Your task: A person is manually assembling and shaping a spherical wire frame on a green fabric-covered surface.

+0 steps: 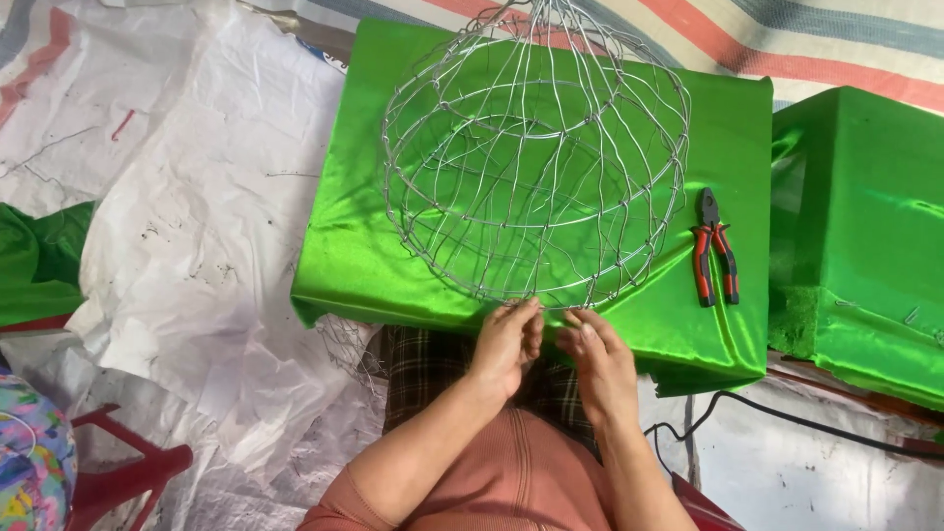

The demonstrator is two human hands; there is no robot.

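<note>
White crumpled sheeting [197,246] covers the floor, with a striped tarp [787,39] at the far edge. On it stands a block wrapped in shiny green cloth [364,197] that serves as a work surface; a second green block [865,236] sits just to its right.

A wire basket [536,147] — a domed frame of thin silver wire, rings crossed by wavy uprights — rests on the first block, its wide rim toward the person. Both hands meet at the near edge of that rim. The left hand [506,344] has its fingers bunched and pinched on the rim wire; the right hand [595,359] is close beside it, fingers curled narrow with the tips on the same stretch of wire. The two nearly touch.

Pliers [715,251] with red-and-black handles lie on the cloth to the right of the basket, apart from it and untouched. A black cable [787,418] runs along the floor at lower right — a red plastic stool [128,472] shows at lower left.
</note>
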